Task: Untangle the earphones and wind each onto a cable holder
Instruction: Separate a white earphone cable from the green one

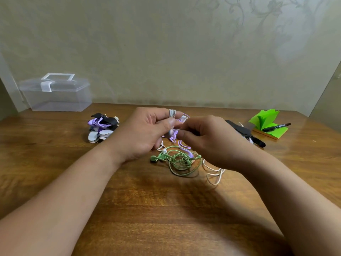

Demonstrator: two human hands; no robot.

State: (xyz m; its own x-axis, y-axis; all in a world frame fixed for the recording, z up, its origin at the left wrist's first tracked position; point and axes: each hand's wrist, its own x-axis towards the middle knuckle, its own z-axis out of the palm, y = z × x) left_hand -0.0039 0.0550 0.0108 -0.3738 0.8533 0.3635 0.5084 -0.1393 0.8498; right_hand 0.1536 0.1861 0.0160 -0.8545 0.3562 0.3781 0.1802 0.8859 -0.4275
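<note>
— Wooden table [147,209] against a wall [166,52] papered with a faded flower pattern. At far left, standing on the table, a clear plastic box [55,97] with lid and handle.
— And the hands?
— Both raised a little over the middle of the table, close together. Left hand [145,133]: fingers curled, with a pale cable [172,113] wound in several turns round one finger, thumb pressed down beside it. Right hand [212,143]: thumb and forefinger closed in a pinch on the purple earphones [174,135], just between the two hands.
— Whole purple cable lifted?
— No. Hanging down in loops to the table, under the hands. Cannot tell if joined with the pale cable.
— Other earphones?
— Green earphones [180,161] lying in a loose tangle on the table, just below the hands, one bud pointing left. White cable [214,172] beside them at right, partly hidden under the right wrist.
— Cable holders?
— Heap of cable holders [103,133], black and white, at left of the hands, with a second purple set [94,122] among them. One black cable holder [239,129] flat at right, behind the right hand. Farther right, green sticky notes [265,122] with a black marker [276,127] on top.
</note>
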